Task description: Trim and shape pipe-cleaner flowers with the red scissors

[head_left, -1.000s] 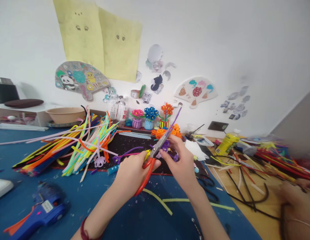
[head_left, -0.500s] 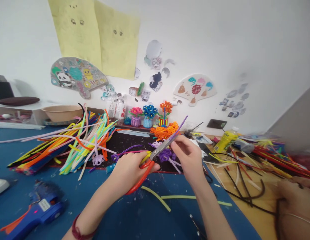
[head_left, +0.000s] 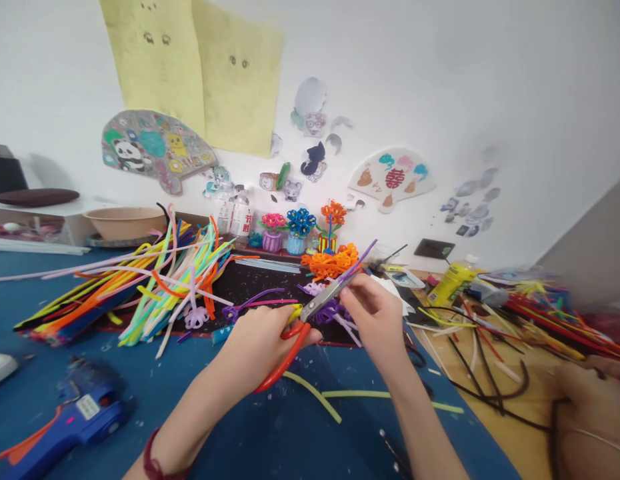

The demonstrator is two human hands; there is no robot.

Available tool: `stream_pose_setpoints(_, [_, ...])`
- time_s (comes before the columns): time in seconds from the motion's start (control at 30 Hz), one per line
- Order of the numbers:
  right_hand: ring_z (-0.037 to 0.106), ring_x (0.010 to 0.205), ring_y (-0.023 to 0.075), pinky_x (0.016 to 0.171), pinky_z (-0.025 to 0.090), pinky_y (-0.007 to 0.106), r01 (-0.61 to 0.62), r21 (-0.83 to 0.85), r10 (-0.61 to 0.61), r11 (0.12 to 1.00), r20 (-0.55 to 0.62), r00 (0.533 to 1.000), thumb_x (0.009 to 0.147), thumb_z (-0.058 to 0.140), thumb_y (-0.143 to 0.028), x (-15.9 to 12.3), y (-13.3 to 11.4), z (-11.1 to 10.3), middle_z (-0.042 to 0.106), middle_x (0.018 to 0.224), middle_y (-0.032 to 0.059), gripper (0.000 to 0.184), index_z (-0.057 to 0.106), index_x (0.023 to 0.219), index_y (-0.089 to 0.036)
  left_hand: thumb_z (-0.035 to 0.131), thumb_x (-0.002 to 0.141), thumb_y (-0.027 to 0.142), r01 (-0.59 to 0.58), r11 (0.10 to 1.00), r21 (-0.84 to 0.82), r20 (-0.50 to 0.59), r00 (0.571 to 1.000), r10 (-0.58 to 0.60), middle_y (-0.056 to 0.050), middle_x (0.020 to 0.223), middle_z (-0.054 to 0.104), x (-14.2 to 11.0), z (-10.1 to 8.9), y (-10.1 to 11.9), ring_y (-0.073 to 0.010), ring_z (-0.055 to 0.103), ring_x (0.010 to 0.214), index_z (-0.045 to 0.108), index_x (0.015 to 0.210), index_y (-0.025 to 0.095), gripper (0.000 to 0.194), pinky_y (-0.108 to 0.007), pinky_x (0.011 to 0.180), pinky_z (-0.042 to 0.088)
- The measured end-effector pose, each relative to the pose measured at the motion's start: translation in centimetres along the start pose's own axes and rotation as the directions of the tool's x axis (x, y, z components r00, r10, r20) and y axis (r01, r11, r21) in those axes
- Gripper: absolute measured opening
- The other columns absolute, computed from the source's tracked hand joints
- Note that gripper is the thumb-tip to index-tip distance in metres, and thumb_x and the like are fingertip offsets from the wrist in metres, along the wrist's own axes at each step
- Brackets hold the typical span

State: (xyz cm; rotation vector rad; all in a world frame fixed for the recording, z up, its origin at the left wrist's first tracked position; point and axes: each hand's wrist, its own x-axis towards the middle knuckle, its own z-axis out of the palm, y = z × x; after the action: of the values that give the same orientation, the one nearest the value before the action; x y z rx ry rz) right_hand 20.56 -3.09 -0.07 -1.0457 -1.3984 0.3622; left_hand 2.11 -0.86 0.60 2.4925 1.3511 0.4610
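My left hand (head_left: 257, 343) is closed around the red and yellow handles of a pair of scissors (head_left: 317, 303). The steel blades slant up to the right across a purple pipe-cleaner flower (head_left: 330, 311). My right hand (head_left: 377, 317) pinches that flower and its purple stem (head_left: 361, 257), which pokes up past the blade tips. Both hands hover over the front edge of a black mat (head_left: 255, 283) on the blue table (head_left: 270, 433).
A heap of colourful pipe cleaners (head_left: 140, 280) lies at the left. A blue glue gun (head_left: 75, 417) rests at the lower left. Small flower pots (head_left: 300, 233) and orange flowers (head_left: 330, 262) stand by the wall. Another person's hand (head_left: 590, 407) is at the lower right among dark stems.
The purple stem has tilted lower and to the right as my right hand shifted slightly. The scissors stay against the flower, with my left hand almost still.
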Motion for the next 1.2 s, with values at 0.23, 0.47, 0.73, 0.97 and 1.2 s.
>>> stream_pose_setpoints(0.23, [0.057,0.066,0.0156,0.061,0.046,0.027,0.035,-0.08,-0.035,0.996,-0.003,0.999,0.083,0.058,-0.024,0.0,0.1,-0.2,0.062,0.073,0.0019,0.008,0.064,0.079,-0.019,0.046,0.083,0.06,0.016,1.0,0.02,-0.011,1.0,-0.016,-0.002,0.063,0.063,0.2,-0.2,0.3,-0.0195,0.061,0.061,0.053,0.067,0.022,0.042,-0.025,0.051,0.024])
stream_pose_setpoints(0.47, [0.055,0.066,0.016,0.061,0.045,0.027,0.046,-0.117,-0.044,0.992,0.019,0.999,0.083,0.057,-0.024,0.0,0.0,-0.3,0.061,0.072,0.0016,0.009,0.064,0.08,-0.019,0.046,0.081,0.065,0.025,0.999,0.032,-0.013,1.0,-0.025,-0.003,0.069,0.068,0.3,0.0,-0.3,-0.0216,0.064,0.066,0.06,0.071,0.023,0.045,-0.025,0.052,0.027])
stream_pose_setpoints(0.73, [0.058,0.07,0.0172,0.066,0.047,0.029,0.023,-0.078,-0.017,0.997,0.076,0.997,0.083,0.058,-0.023,0.1,-0.1,-0.4,0.062,0.074,0.0021,0.008,0.063,0.079,-0.019,0.046,0.083,0.06,0.067,0.997,0.039,0.007,0.998,-0.067,-0.002,0.083,0.073,0.0,-0.6,-0.2,-0.026,0.068,0.079,0.064,0.099,0.029,0.039,-0.026,0.056,0.032])
stream_pose_setpoints(0.97, [0.058,0.069,0.0171,0.065,0.048,0.028,0.024,-0.087,-0.017,0.996,0.084,0.996,0.083,0.058,-0.025,0.0,-0.1,-0.4,0.063,0.074,0.0022,0.009,0.063,0.078,-0.019,0.041,0.085,0.061,0.022,0.999,0.041,0.015,1.0,-0.023,-0.003,0.07,0.068,0.2,0.4,0.1,-0.0219,0.065,0.067,0.059,0.076,0.023,0.043,-0.025,0.052,0.028])
stream_pose_setpoints(1.2, [0.057,0.069,0.0171,0.065,0.047,0.029,0.045,-0.11,-0.034,0.993,0.093,0.995,0.083,0.057,-0.024,0.0,-0.1,-0.5,0.063,0.074,0.0021,0.008,0.062,0.079,-0.019,0.046,0.082,0.061,0.033,0.999,0.039,-0.002,0.999,-0.033,-0.002,0.063,0.063,0.2,0.2,0.1,-0.0202,0.061,0.062,0.055,0.066,0.022,0.043,-0.026,0.051,0.024])
